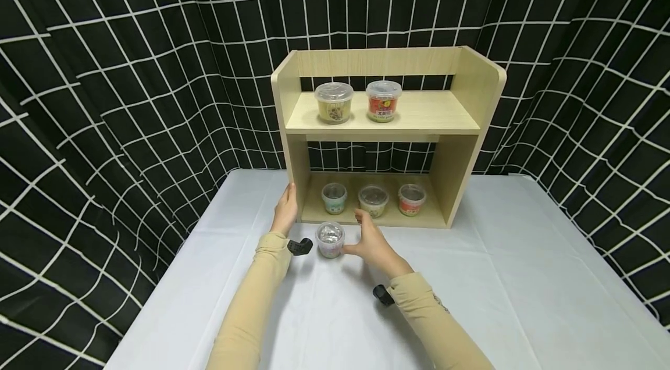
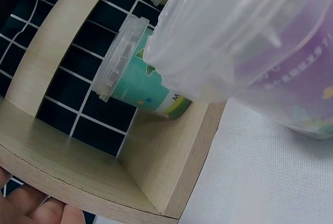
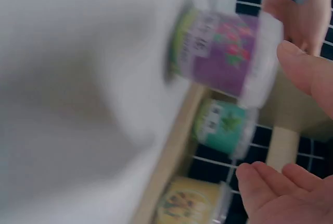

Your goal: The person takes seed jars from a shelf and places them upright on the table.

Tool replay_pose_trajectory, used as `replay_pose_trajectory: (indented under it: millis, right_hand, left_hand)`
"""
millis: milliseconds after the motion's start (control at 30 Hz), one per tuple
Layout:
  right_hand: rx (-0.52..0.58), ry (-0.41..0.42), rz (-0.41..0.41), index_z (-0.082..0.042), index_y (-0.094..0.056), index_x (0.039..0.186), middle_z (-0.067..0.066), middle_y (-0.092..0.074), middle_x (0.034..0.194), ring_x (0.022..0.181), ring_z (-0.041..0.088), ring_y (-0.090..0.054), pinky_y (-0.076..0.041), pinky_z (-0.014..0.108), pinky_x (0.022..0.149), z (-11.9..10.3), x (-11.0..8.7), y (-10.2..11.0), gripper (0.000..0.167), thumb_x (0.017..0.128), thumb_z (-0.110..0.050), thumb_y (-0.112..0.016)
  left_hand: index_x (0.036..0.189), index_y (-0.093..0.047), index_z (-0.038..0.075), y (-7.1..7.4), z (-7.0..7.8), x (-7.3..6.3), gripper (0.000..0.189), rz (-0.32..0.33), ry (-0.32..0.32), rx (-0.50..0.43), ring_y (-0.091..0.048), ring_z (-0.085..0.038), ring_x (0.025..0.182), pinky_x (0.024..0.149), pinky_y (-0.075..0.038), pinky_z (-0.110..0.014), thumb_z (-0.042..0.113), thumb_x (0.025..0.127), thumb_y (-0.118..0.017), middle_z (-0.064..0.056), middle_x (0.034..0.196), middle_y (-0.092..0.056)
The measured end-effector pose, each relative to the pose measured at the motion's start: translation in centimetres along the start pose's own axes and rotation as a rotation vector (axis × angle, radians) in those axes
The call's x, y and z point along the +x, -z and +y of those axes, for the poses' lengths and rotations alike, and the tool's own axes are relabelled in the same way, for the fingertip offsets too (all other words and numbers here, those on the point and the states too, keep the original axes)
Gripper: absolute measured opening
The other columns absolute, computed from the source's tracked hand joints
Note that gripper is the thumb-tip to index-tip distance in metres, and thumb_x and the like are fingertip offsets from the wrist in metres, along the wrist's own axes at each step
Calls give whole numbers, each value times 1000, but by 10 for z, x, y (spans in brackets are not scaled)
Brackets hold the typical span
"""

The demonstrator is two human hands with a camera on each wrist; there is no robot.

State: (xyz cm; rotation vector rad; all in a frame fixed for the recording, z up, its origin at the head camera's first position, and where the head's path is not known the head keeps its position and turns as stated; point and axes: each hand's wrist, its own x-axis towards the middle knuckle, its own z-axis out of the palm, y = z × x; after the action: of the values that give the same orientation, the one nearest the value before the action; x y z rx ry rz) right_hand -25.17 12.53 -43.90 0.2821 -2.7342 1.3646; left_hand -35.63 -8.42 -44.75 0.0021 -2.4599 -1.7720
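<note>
A small tub with a clear lid and a purple label (image 1: 330,240) stands upright on the white cloth before the shelf. My right hand (image 1: 374,245) is just right of it, thumb and fingers spread apart; the right wrist view shows the thumb (image 3: 307,73) close to the lid, and whether they touch I cannot tell. At the wooden shelf's left side panel, my left hand (image 1: 285,212) rests against the outer face, its fingers (image 2: 44,211) partly hidden behind the board. The teal tub (image 1: 334,198) stands inside the shelf, behind the purple one.
On the lower level of the shelf (image 1: 387,132) a cream-yellow tub (image 1: 373,201) and a red tub (image 1: 412,199) stand beside the teal one. Above are a yellow tub (image 1: 334,103) and another red tub (image 1: 384,101). Black gridded cloth (image 1: 131,67) hangs around the table.
</note>
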Motion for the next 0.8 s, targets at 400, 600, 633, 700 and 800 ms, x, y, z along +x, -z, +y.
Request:
replay_pose_trajectory:
  millis: [400, 600, 633, 700, 800]
  right_hand:
    - [-46, 52, 29, 1, -21, 141, 24, -34, 140, 127, 40, -33, -33, 52, 100, -22, 9, 35, 93, 71, -9, -82]
    - [-96, 137, 104, 2, -22, 141, 26, -38, 137, 124, 40, -37, -37, 51, 97, -38, 12, 55, 91, 72, -10, -81]
    - [-100, 154, 119, 3, -23, 141, 25, -38, 137, 124, 39, -38, -37, 50, 98, -41, 13, 58, 90, 72, -10, -81]
    - [-103, 183, 146, 2, -24, 140, 23, -37, 138, 125, 37, -37, -36, 49, 99, -47, 14, 64, 89, 73, -11, -80]
    - [-88, 209, 166, 1, -25, 140, 20, -36, 140, 127, 34, -36, -34, 47, 101, -56, 15, 73, 87, 74, -13, -80]
  left_hand:
    - [147, -27, 12, 0, -2, 1, 72, -3, -15, 24, -24, -33, 133, 109, -19, -43, 61, 95, -19, -10, 148, -29]
    - [147, -28, 11, 1, -2, -1, 69, -3, -20, 35, -25, -33, 133, 109, -19, -44, 57, 97, -20, -10, 147, -29]
    - [147, -28, 10, 1, -2, -1, 69, -3, -21, 35, -25, -34, 133, 109, -19, -44, 57, 97, -20, -11, 147, -29]
    - [147, -27, 10, 1, -2, 0, 69, -3, -23, 38, -25, -34, 133, 109, -19, -45, 57, 97, -20, -11, 147, -29]
    - [146, -28, 10, 2, -2, 0, 69, 5, -25, 42, -25, -35, 133, 109, -19, -45, 57, 97, -20, -11, 147, -29]
